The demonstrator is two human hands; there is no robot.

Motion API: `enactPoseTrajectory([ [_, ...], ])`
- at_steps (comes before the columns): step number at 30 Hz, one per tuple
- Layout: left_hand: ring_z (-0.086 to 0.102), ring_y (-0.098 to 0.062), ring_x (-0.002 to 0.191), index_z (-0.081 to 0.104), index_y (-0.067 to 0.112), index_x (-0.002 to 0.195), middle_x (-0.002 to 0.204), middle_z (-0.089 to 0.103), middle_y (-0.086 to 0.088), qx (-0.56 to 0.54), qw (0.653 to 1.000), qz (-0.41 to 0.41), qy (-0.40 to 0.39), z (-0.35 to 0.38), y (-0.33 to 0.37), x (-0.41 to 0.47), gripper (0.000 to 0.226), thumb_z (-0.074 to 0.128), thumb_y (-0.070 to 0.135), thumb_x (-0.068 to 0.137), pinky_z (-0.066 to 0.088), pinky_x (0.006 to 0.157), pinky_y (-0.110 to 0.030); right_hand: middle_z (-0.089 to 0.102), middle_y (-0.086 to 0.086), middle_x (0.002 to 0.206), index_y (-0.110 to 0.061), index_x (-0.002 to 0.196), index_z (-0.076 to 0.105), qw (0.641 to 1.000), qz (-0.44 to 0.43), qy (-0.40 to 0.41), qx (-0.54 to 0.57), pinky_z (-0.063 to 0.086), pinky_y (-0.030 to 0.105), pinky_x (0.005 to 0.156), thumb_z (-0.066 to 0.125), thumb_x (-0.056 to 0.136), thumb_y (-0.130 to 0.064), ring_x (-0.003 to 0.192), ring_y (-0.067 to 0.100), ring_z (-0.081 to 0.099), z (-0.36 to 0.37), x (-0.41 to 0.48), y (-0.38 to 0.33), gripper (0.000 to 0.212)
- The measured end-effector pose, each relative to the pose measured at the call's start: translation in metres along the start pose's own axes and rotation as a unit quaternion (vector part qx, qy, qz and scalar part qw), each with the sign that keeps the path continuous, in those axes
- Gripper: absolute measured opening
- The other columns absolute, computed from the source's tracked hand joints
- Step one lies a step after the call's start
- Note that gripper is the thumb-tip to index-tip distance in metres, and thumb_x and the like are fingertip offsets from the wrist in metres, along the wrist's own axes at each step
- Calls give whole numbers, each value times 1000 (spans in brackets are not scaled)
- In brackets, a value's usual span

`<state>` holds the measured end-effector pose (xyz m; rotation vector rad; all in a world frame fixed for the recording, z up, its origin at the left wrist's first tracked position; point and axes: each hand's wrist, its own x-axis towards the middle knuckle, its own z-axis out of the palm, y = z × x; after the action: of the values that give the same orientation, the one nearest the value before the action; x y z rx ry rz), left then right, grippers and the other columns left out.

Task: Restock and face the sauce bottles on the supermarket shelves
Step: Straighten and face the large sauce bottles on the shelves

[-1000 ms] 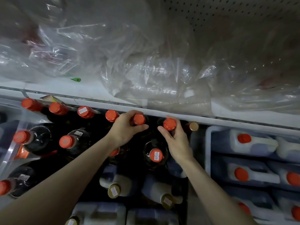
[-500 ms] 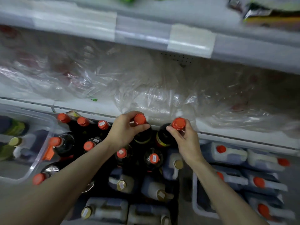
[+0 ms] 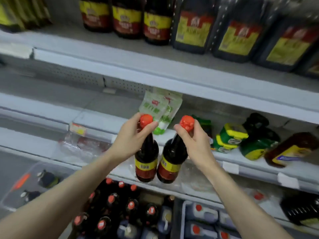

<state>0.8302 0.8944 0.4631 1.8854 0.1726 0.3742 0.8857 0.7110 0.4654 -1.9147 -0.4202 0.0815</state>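
My left hand (image 3: 132, 137) grips the neck of a dark sauce bottle (image 3: 146, 161) just under its red cap. My right hand (image 3: 194, 140) grips the neck of a second dark sauce bottle (image 3: 171, 163), also red-capped. Both bottles carry yellow and red labels and hang side by side in the air, level with the front edge of the middle shelf (image 3: 241, 163). Below, a group of red-capped dark bottles (image 3: 120, 204) stands packed together at floor level.
Green and white pouches (image 3: 160, 109) stand on the middle shelf behind the bottles; green-yellow packs (image 3: 231, 137) and a tipped brown bottle (image 3: 293, 149) lie to the right. Large dark bottles (image 3: 155, 19) line the top shelf. Crumpled plastic wrap (image 3: 82, 145) lies left. Jugs (image 3: 202, 214) fill a crate.
Both hands have lifted their bottles out of the group below and raised them to the level of the middle shelf. The camera has tilted upward, bringing the upper shelves into view.
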Motion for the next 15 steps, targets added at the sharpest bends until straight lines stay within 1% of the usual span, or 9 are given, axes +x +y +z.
enactPoseTrajectory([
  [1,63,-11,77,57,20,88,82,67,-2,-5,1000,17,17,-12,31,5,31,64,50,84,48,74,-30,63,-9,85,-23,91,54,1000,-22,4,1,40,11,68,61,89,-41,74,-9,56,-10,5,-32,19],
  [2,66,-12,80,56,21,88,83,68,-3,-12,999,38,33,-23,63,11,29,62,50,85,50,76,-33,65,-8,88,-24,93,55,999,-42,7,7,44,13,73,60,89,-44,79,-8,58,-20,11,-63,21],
  [4,67,-15,80,54,22,87,81,68,-4,-24,995,79,60,-46,128,22,23,57,45,89,51,78,-39,68,-6,90,-26,95,54,997,-79,9,23,48,28,83,55,85,-54,90,5,65,-37,22,-127,30],
  [6,65,-21,76,52,19,86,76,66,-6,-27,988,124,88,-65,190,29,23,54,41,92,50,76,-44,67,-12,80,-28,92,52,991,-124,8,49,50,37,85,52,81,-61,89,13,68,-53,30,-189,35],
  [7,64,-23,73,50,18,84,73,64,-8,-27,983,148,104,-75,219,32,24,53,40,93,50,74,-44,65,-13,76,-30,91,51,987,-148,10,61,50,40,86,51,81,-65,88,15,69,-60,33,-219,36],
  [9,60,-24,68,48,15,83,72,61,-13,-23,973,193,126,-93,272,37,26,52,38,95,48,71,-40,63,-9,76,-30,90,51,979,-187,23,78,50,44,88,48,81,-67,85,19,68,-75,39,-275,39],
  [10,59,-23,68,48,15,82,72,60,-14,-23,968,210,137,-103,295,40,26,51,37,96,47,70,-38,63,-6,77,-27,90,51,975,-203,28,85,51,43,88,46,80,-67,82,19,67,-81,42,-301,41],
  [12,57,-18,65,48,13,80,70,58,-11,-23,956,243,162,-121,339,44,28,50,35,97,44,66,-31,60,-1,72,-21,89,50,965,-238,40,101,51,42,82,43,80,-67,73,18,64,-91,46,-349,47],
  [15,57,-13,58,49,11,79,65,58,-5,-25,937,294,184,-142,392,49,29,50,34,97,44,58,-22,54,1,65,-12,93,49,949,-282,50,131,53,39,70,42,82,-63,64,23,59,-100,50,-410,52],
])
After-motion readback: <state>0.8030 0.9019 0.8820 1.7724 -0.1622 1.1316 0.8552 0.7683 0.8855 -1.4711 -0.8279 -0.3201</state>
